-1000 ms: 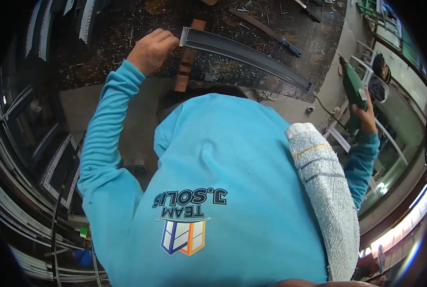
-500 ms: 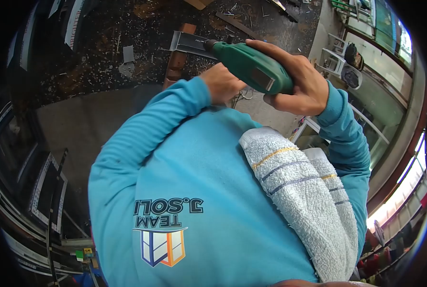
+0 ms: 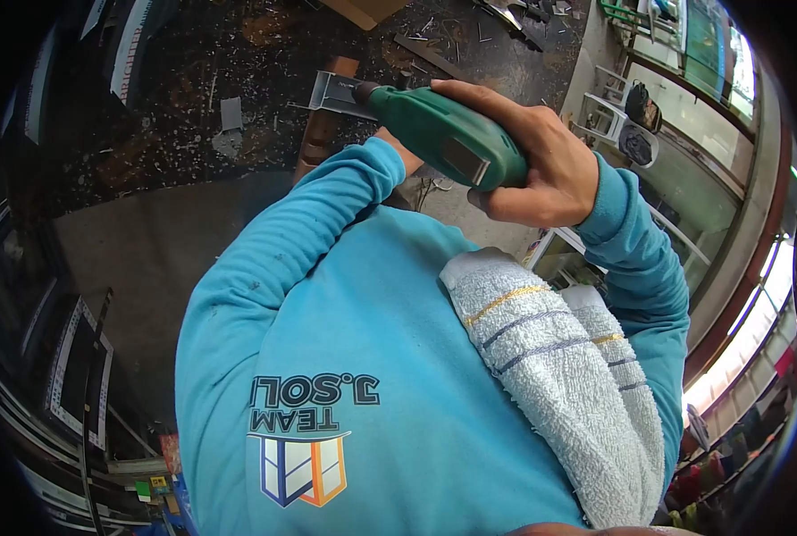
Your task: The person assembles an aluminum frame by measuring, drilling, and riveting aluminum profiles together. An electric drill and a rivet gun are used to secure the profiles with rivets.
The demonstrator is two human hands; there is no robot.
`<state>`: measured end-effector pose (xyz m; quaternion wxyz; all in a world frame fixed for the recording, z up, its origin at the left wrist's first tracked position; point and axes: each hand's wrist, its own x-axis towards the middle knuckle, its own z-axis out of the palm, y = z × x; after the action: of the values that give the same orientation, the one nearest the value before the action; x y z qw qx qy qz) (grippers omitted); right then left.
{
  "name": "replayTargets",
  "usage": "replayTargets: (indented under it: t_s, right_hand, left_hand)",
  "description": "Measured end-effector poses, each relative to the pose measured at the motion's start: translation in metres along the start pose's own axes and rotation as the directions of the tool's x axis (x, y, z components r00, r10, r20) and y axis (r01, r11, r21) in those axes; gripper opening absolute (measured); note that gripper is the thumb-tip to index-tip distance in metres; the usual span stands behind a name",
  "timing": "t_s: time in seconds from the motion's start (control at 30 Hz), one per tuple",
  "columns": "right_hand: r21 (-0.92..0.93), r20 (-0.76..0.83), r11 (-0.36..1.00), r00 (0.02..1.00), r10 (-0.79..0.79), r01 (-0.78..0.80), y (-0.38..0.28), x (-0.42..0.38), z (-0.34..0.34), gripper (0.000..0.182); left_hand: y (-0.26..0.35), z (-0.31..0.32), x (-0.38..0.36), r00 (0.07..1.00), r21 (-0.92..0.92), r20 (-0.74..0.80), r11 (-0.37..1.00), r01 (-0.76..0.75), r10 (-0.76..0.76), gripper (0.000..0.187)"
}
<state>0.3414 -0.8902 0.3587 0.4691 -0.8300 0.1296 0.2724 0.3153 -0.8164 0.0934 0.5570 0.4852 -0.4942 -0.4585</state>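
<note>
My right hand [image 3: 550,161] is closed around a green power drill [image 3: 448,134], held level with its nose pointing left. The drill's dark front end meets a short grey metal channel [image 3: 334,93], and the tip itself is hard to make out. The channel lies across a brown wooden bar [image 3: 316,147] at the bench edge. My left hand [image 3: 405,154] is under and beside the drill, close to the bar. Only its back near the wrist shows. Its fingers are hidden behind the tool and sleeve.
The dark workbench [image 3: 180,134] is littered with metal shavings. On it lie a flat metal strip [image 3: 430,57], a cardboard piece [image 3: 363,9] and a grey scrap [image 3: 230,114]. A white towel [image 3: 550,366] hangs over my shoulder. Framed panels [image 3: 81,375] stand at the left.
The view has shifted slightly, so bench, drill and channel appear further left and up. The drill's front stays at the channel. Less of my left hand shows now.
</note>
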Motion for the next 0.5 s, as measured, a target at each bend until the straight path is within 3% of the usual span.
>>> replayTargets:
  t_s: [0.1, 0.23, 0.37, 0.47, 0.5]
  right_hand:
    - [-0.114, 0.012, 0.992, 0.999, 0.053, -0.051, -0.013, 0.007, -0.002, 0.087]
    - [-0.245, -0.056, 0.969, 0.998, 0.003, -0.017, -0.029, 0.017, 0.008, 0.082]
    - [-0.104, -0.04, 0.984, 0.99, 0.139, -0.142, -0.029, 0.015, 0.003, 0.082]
    - [0.046, -0.151, 0.989, 0.977, 0.149, -0.144, -0.015, 0.011, 0.007, 0.081]
    - [0.157, -0.161, 0.969, 0.963, 0.217, -0.192, -0.011, 0.009, 0.008, 0.08]
  left_hand:
    - [0.004, -0.001, 0.003, 0.996, 0.207, 0.012, 0.974, -0.086, 0.086, 0.046]
    - [0.006, -0.002, 0.001, 0.989, 0.383, 0.027, 0.913, -0.143, 0.144, 0.044]
    - [0.007, -0.003, 0.0, 0.985, 0.503, 0.034, 0.849, -0.161, 0.167, 0.043]
    - [0.004, -0.001, -0.001, 0.982, 0.601, 0.029, 0.782, -0.165, 0.184, 0.041]
    - [0.002, 0.0, -0.003, 0.982, 0.633, 0.024, 0.757, -0.161, 0.189, 0.041]
